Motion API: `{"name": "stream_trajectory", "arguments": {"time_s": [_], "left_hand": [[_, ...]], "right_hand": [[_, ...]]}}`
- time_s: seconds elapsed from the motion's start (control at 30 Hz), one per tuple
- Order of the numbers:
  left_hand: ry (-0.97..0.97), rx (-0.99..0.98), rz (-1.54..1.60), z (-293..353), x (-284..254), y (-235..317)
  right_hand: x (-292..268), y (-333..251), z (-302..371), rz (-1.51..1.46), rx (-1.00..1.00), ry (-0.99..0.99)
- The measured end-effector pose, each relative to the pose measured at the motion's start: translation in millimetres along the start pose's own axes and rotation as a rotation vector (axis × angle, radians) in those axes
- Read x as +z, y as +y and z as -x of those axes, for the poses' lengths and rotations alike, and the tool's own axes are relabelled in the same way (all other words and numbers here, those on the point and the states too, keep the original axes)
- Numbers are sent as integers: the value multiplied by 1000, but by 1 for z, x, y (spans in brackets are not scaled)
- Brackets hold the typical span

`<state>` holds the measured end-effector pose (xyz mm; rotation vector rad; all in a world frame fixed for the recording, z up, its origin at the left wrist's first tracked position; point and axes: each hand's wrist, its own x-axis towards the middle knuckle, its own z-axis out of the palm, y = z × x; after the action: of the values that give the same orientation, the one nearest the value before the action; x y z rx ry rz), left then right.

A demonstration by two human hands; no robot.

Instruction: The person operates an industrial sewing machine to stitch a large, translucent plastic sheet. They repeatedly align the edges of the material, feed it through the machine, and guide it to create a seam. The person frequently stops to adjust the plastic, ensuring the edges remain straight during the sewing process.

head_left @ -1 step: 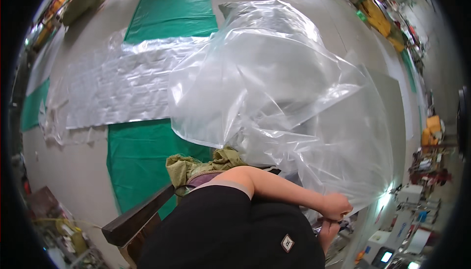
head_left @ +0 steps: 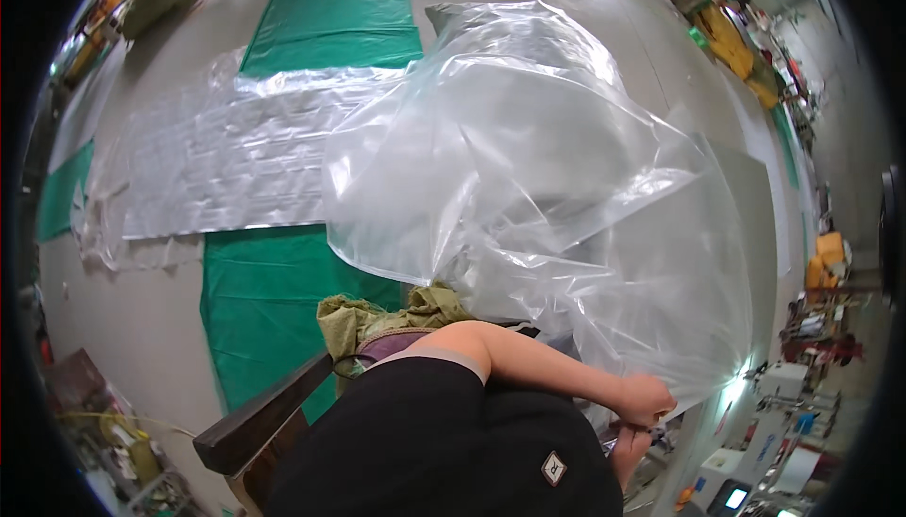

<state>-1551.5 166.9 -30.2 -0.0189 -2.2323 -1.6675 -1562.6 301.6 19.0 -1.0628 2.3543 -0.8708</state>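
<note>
A large clear plastic sheet [head_left: 528, 149] lies bunched and wrinkled over the work surface, in front of me and to my right. My left arm reaches across my body to the right, and my left hand [head_left: 646, 398] is closed on the sheet's near right edge. Just below it, touching or nearly so, my right hand [head_left: 630, 448] is closed at the same gathered plastic. The left hand partly hides its fingers. Beside both hands stands a white machine [head_left: 760, 441] with a small bright lamp [head_left: 734, 388] and a lit screen [head_left: 736, 496].
Green sheeting [head_left: 264, 300] and a silvery quilted sheet [head_left: 226, 158] spread to the left. An olive cloth [head_left: 434, 302] is bunched by my left elbow, near a dark wooden bar [head_left: 264, 413]. Yellow bundles [head_left: 731, 45] and other clutter line the far right.
</note>
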Motion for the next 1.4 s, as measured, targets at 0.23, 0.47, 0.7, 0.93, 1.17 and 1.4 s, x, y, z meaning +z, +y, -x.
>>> {"name": "stream_trajectory", "arguments": {"time_s": [0.23,0.47,0.7,0.93,1.17,1.4], "left_hand": [[38,52,6,-6,1,-4],[55,66,15,-5,6,-6],[48,59,33,-1,5,-7],[0,-26,38,8,-2,4],[-66,85,53,5,-16,-7],[-321,-145,56,-7,-29,26]], "right_hand": [[1,-9,-2,0,76,21],[5,-4,0,-38,80,41],[7,-9,2,-54,46,-1],[5,5,6,28,18,29],[9,-10,-4,339,-246,48],[-10,18,-2,-46,-259,-184]]}}
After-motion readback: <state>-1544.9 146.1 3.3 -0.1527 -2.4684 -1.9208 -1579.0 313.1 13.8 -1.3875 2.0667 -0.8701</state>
